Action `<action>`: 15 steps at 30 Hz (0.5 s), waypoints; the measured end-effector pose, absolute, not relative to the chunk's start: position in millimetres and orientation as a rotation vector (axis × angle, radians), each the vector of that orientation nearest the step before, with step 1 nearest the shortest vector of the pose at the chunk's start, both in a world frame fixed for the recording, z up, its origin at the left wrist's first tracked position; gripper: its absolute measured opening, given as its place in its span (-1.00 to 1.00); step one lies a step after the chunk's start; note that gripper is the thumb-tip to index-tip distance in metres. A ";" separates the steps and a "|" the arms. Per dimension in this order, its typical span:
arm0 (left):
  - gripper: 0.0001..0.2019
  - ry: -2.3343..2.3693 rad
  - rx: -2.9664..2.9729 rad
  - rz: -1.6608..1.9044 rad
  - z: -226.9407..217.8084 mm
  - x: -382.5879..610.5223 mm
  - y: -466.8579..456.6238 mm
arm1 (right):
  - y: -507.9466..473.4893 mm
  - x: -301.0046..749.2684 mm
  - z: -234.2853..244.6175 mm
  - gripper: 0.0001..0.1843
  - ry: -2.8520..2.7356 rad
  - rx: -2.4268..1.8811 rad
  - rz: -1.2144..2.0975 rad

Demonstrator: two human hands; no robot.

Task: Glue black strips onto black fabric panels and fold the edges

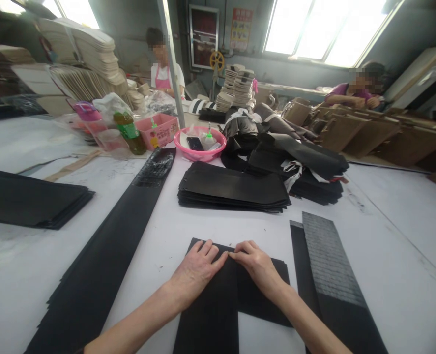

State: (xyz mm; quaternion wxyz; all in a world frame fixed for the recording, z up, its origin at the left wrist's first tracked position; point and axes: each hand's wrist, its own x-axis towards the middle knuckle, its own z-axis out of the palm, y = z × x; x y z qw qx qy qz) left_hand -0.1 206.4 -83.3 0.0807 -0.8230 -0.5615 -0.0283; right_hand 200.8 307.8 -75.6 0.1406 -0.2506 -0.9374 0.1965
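My left hand [197, 268] lies flat, fingers spread, on a black paper sheet [210, 314] in front of me on the white table [387, 255]. My right hand [256, 263] rests beside it, its fingers pressed together against the sheet's top fold, fingertips meeting those of the left hand. The sheet looks folded, with a flap [262, 300] sticking out to the right under my right wrist.
A stack of black folded sheets [232, 189] lies beyond my hands. Long black strips [103, 265] run along the left, grey-black strips [328, 265] on the right. A black pile [29, 199] sits far left. Pink basin [201, 142], green bottle [129, 130], brown bags [368, 132]. Two people work at the far side.
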 end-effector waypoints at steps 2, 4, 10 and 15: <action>-0.54 -1.676 -2.454 -0.084 -84.1 0.0 206.7 | 307.6 202.2 -74.6 -0.77 -2.678 -0.756 0.626; -0.53 -1.680 -2.447 -0.087 -84.3 0.3 206.7 | 304.9 203.0 -73.7 -0.73 -2.678 -0.773 0.628; -0.54 -1.723 -2.425 -0.164 -84.0 -6.1 202.2 | 291.9 204.9 -74.2 -0.60 -2.749 -0.762 0.486; -0.60 -1.763 -2.387 -0.387 -91.5 -20.7 195.8 | 300.1 206.2 -70.9 -0.63 -2.566 -0.904 0.723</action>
